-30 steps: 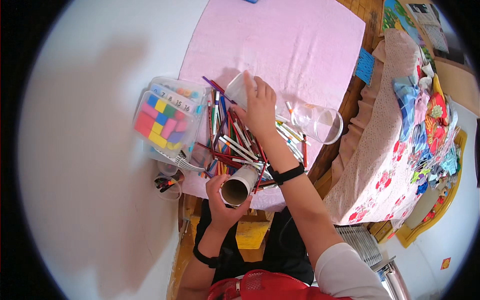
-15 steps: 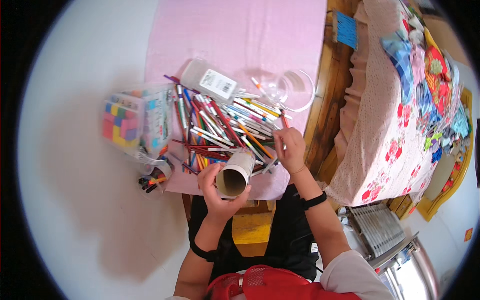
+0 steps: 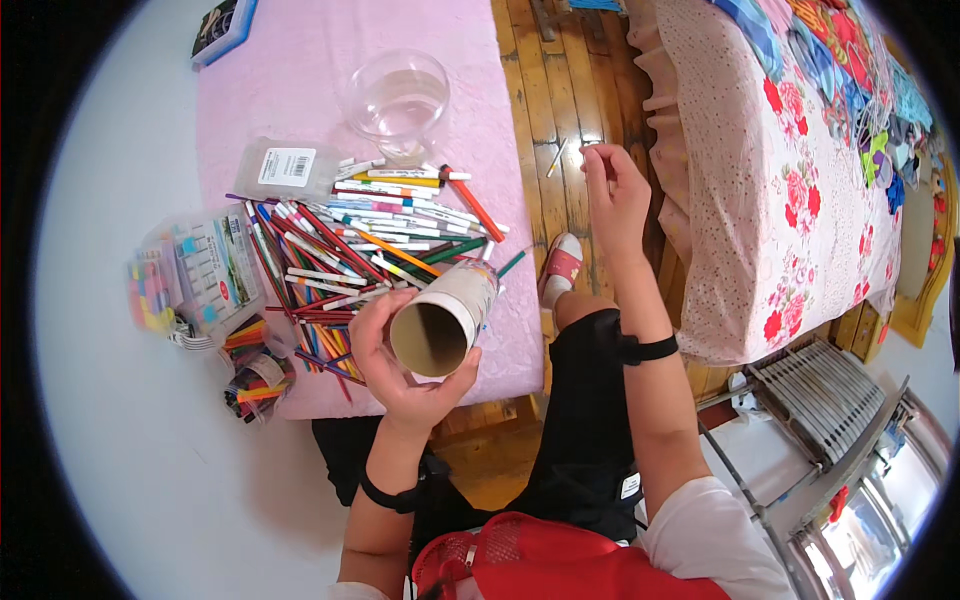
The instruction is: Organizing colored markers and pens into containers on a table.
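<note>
My left hand (image 3: 405,375) is wrapped around a wide cardboard tube (image 3: 462,303), its hollow end facing me, at the near edge of the pink-covered table. Beyond the tube spreads a heap of colored pencils and white-barreled markers (image 3: 350,240). My right hand (image 3: 620,200) is past the table's right edge, over the wooden floor. Its fingers are loosely bent, with nothing visible between them. A thin, pale stick-like piece (image 3: 556,158) shows just left of its fingertips against the floor; whether it lies there or is in the air, I cannot tell.
A clear plastic bowl (image 3: 400,100) and a clear box with a white label (image 3: 285,168) stand behind the heap. Clear containers of supplies (image 3: 205,270) sit at left. A flower-patterned bed (image 3: 760,230) flanks the floor on the right. A slippered foot (image 3: 562,262) shows beside the table.
My view has shifted right. My right hand has moved from beside the heap out over the floor, and a red marker now lies at the heap's right side. The left hand keeps the tube.
</note>
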### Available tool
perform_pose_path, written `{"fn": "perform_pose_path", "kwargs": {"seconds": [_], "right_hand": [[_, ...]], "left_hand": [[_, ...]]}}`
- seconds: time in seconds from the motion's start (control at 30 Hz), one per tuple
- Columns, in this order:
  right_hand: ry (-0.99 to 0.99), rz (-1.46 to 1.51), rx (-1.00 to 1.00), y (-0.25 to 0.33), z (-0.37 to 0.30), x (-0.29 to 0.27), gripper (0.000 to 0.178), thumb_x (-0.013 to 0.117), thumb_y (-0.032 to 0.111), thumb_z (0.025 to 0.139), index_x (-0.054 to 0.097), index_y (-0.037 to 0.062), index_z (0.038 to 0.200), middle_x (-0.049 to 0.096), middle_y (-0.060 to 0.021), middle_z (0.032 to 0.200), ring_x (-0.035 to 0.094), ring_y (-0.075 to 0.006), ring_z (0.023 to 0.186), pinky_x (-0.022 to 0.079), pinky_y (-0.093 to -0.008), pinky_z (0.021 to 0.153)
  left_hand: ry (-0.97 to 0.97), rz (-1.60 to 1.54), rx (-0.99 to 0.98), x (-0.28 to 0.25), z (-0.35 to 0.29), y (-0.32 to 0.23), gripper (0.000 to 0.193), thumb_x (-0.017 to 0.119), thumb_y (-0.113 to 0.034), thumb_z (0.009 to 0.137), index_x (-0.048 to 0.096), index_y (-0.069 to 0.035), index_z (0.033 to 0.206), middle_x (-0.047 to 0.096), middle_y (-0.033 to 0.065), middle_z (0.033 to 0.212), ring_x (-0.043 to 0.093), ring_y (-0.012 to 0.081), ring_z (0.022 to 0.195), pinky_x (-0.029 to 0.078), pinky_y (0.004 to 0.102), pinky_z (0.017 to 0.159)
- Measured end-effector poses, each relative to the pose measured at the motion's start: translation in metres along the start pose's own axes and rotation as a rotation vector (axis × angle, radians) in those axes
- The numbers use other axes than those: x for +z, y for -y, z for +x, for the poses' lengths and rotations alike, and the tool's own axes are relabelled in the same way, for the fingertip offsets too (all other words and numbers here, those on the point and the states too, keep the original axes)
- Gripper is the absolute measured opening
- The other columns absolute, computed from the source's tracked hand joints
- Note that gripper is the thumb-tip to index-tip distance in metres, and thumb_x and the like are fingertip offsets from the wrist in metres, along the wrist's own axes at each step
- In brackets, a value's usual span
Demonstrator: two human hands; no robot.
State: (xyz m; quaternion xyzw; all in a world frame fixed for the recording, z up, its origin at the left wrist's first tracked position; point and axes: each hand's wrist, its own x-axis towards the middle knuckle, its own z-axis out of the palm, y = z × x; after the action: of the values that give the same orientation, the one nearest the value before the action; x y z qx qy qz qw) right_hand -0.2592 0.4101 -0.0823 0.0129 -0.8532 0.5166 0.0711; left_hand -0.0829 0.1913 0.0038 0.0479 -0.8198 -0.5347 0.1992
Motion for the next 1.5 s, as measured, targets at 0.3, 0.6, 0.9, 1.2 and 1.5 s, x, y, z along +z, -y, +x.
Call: {"fn": "perform_pose_path", "kwargs": {"seconds": [0.3,0.6,0.9,1.2,1.5], "right_hand": [[0.181,-0.009,-0.193,0.029,-0.043,-0.029,0.014,0.064,0.012,0.096,0.067,-0.0012,0.100,0.064,-0.0014,0.078,0.058,-0.0067,0.072,0.046,-0.0215,0.068],[0.455,-0.109,-0.366,0.081,-0.160,-0.041,0.016,0.065,0.019,0.092,0.066,0.0033,0.096,0.066,-0.0165,0.082,0.064,-0.0334,0.075,0.049,-0.0392,0.065],[0.433,-0.084,-0.408,0.105,-0.183,-0.059,0.014,0.066,0.016,0.092,0.067,0.0030,0.098,0.065,-0.0147,0.078,0.063,-0.0267,0.069,0.048,-0.0351,0.063],[0.520,-0.115,-0.424,0.107,-0.178,-0.050,0.014,0.066,0.010,0.093,0.067,0.0001,0.101,0.067,-0.0106,0.081,0.059,-0.0154,0.068,0.048,-0.0287,0.065],[0.485,-0.184,-0.319,0.048,-0.107,-0.110,0.016,0.066,0.014,0.091,0.067,0.0009,0.099,0.066,-0.0146,0.079,0.062,-0.0248,0.067,0.049,-0.0329,0.064]], "left_hand": [[-0.036,0.057,0.249,-0.028,-0.056,0.001,0.082,0.087,-0.013,0.068,0.040,0.000,0.135,0.051,0.0148,0.127,0.055,0.0269,0.114,0.046,0.0384,0.097],[-0.155,0.087,0.016,-0.098,-0.141,-0.033,0.080,0.085,-0.005,0.072,0.041,-0.001,0.139,0.054,0.0151,0.129,0.055,0.0243,0.120,0.044,0.0364,0.103],[-0.154,0.557,-0.139,-0.163,-0.097,-0.022,0.077,0.084,-0.031,0.075,0.047,-0.002,0.135,0.065,0.0209,0.120,0.066,0.0303,0.109,0.051,0.0371,0.093],[-0.221,0.662,-0.056,-0.146,-0.062,0.065,0.083,0.080,-0.041,0.079,0.044,0.003,0.139,0.050,0.0261,0.136,0.047,0.0372,0.128,0.038,0.0439,0.108],[0.327,0.276,0.328,0.030,-0.085,0.013,0.041,0.072,-0.017,0.084,0.057,-0.004,0.120,0.059,0.0173,0.118,0.054,0.0363,0.115,0.043,0.0431,0.100]]}}
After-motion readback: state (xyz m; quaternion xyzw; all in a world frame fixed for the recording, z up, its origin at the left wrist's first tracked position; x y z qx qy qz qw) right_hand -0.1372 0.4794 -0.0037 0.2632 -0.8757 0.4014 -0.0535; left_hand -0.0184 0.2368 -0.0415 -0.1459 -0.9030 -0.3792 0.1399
